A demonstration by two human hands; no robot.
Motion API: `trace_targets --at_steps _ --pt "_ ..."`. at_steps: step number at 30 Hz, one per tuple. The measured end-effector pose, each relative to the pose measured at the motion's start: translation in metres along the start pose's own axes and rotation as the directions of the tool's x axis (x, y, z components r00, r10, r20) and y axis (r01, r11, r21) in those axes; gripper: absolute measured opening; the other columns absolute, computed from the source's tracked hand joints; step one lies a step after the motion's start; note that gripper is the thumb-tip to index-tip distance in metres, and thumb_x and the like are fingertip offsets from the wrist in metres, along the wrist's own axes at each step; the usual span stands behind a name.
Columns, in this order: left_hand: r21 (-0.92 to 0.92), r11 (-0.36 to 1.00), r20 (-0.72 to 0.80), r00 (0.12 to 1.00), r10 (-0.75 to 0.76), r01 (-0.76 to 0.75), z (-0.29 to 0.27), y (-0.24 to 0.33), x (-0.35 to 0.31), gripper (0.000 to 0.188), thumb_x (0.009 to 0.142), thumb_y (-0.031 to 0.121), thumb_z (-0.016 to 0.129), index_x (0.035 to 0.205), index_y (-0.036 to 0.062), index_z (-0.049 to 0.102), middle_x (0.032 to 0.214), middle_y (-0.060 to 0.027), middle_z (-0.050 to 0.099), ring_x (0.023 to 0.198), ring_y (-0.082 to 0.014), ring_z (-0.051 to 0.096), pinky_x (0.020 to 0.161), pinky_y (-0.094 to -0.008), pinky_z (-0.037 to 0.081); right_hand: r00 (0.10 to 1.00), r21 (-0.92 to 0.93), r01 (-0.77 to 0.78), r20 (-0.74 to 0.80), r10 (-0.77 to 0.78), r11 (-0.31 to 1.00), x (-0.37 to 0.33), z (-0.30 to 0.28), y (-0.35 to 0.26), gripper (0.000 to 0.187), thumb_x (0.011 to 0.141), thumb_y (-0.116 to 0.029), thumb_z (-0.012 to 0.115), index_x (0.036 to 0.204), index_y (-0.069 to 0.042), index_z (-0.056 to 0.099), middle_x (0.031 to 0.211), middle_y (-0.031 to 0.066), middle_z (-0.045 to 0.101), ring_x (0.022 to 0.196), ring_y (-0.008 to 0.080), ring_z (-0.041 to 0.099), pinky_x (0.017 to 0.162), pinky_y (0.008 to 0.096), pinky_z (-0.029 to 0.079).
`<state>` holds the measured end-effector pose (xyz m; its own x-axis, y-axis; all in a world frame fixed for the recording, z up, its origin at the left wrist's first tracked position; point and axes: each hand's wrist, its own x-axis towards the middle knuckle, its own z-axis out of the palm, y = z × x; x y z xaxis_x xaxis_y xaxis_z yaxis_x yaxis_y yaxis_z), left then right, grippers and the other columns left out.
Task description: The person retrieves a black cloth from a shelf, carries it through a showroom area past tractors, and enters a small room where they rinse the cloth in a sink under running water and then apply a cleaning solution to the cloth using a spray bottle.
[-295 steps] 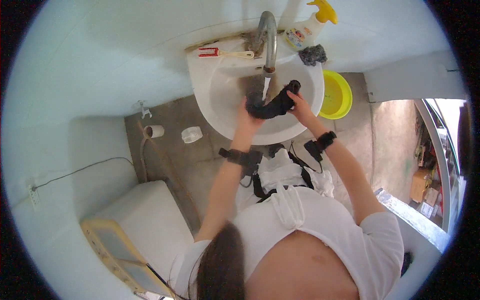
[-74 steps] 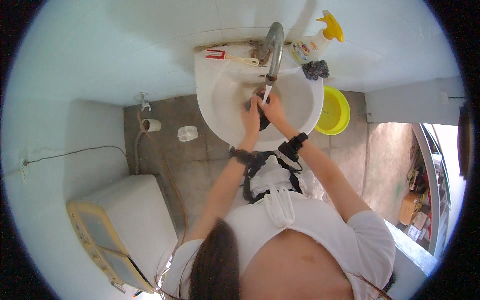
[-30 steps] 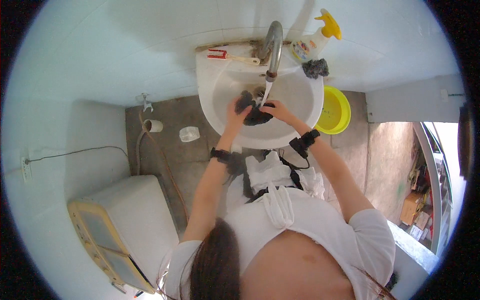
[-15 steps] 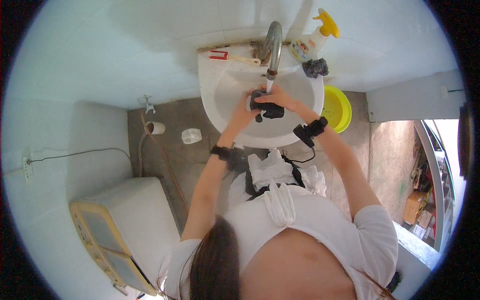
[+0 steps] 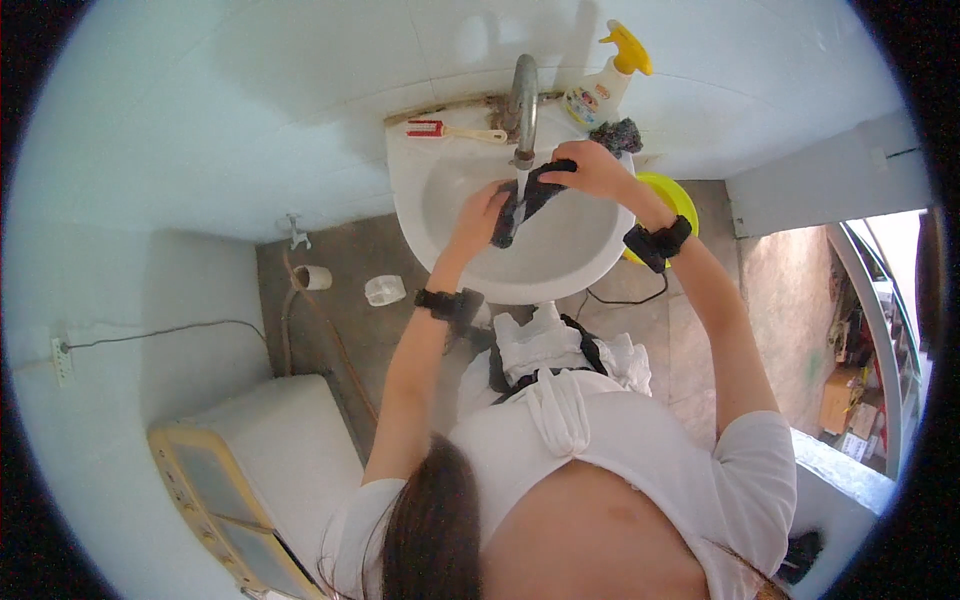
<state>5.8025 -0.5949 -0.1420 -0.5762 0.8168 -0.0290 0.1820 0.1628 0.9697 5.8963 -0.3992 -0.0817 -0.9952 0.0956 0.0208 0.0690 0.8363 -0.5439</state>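
Note:
A wet black cloth [image 5: 543,192] is stretched slantwise over the white sink [image 5: 560,282]; its exact kind cannot be made out. My left hand [image 5: 482,215] grips its lower left end, fingers closed on the fabric. Its upper right end is pinched in my right hand [image 5: 598,172], close to the sink's right side. Water runs from the curved metal faucet [image 5: 525,100] onto the cloth between my hands. Some of my fingertips are hidden by the cloth.
On the sink's back ledge lie a red-and-white brush [image 5: 455,131], a spray bottle [image 5: 603,90] with yellow trigger and a dark grey scrubbing pad [image 5: 616,136]. A yellow basin [image 5: 672,193] sits right of the sink. A washing machine [image 5: 280,430] stands lower left, near a hose [image 5: 335,335].
The bunched black cloth has been drawn out lengthwise. My right hand has moved up and right with one end, while my left hand keeps the other end slightly left of before.

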Motion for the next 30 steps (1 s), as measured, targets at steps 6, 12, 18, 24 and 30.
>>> trace_targets --at_steps 6,12,18,24,30 --pt "0.062 0.993 -0.172 0.979 0.108 -0.098 0.003 -0.01 0.004 0.021 0.087 0.012 0.043 0.102 -0.0017 0.051 0.086 -0.0137 0.06 0.076 -0.0233 0.056 0.068 -0.0317 0.043 0.99 0.412 -0.053 -0.097 0.102 0.91 0.0 0.013 -0.016 0.024 0.078 -0.022 0.061 0.086 -0.001 0.053 0.078 0.0107 0.057 0.071 0.0204 0.053 0.067 0.0299 0.042" --pt "0.279 0.95 -0.307 0.924 0.227 -0.141 0.006 -0.002 -0.005 0.019 0.088 0.012 0.041 0.098 -0.0006 0.051 0.082 -0.0197 0.057 0.073 -0.0352 0.054 0.067 -0.0352 0.042 0.98 0.427 -0.17 -0.018 0.197 0.888 0.003 0.015 -0.015 0.025 0.079 -0.023 0.059 0.091 -0.002 0.055 0.08 0.0111 0.058 0.073 0.0198 0.053 0.068 0.0287 0.042" --pt "0.243 0.967 -0.37 0.929 0.024 0.072 0.01 -0.041 -0.019 0.02 0.089 0.015 0.04 0.094 -0.0023 0.05 0.079 -0.0178 0.055 0.072 -0.0302 0.052 0.068 -0.0331 0.041 0.98 0.298 -0.162 -0.062 0.189 0.941 0.016 0.036 -0.036 0.037 0.077 -0.03 0.06 0.097 0.0 0.056 0.086 0.0179 0.059 0.078 0.0278 0.057 0.069 0.0339 0.043" --pt "-0.048 0.998 -0.368 0.928 -0.063 0.049 0.0 -0.048 -0.027 0.027 0.09 0.022 0.041 0.091 -0.0041 0.048 0.074 -0.0044 0.046 0.071 -0.0123 0.039 0.067 -0.025 0.037 0.945 0.41 -0.319 0.072 0.318 0.854 0.025 0.058 -0.033 0.038 0.076 -0.032 0.061 0.095 0.001 0.057 0.084 0.0145 0.059 0.077 0.0246 0.057 0.069 0.0319 0.043" --pt "0.024 0.947 -0.175 0.934 -0.311 0.32 0.015 -0.093 -0.03 0.03 0.089 0.025 0.042 0.103 0.0 0.05 0.089 -0.0047 0.052 0.08 -0.0156 0.047 0.073 -0.0269 0.04 0.976 0.944 -0.099 0.03 0.217 0.315 0.025 0.093 -0.015 0.03 0.075 -0.023 0.063 0.095 -0.001 0.058 0.078 0.0029 0.055 0.075 0.0145 0.055 0.068 0.0261 0.043"
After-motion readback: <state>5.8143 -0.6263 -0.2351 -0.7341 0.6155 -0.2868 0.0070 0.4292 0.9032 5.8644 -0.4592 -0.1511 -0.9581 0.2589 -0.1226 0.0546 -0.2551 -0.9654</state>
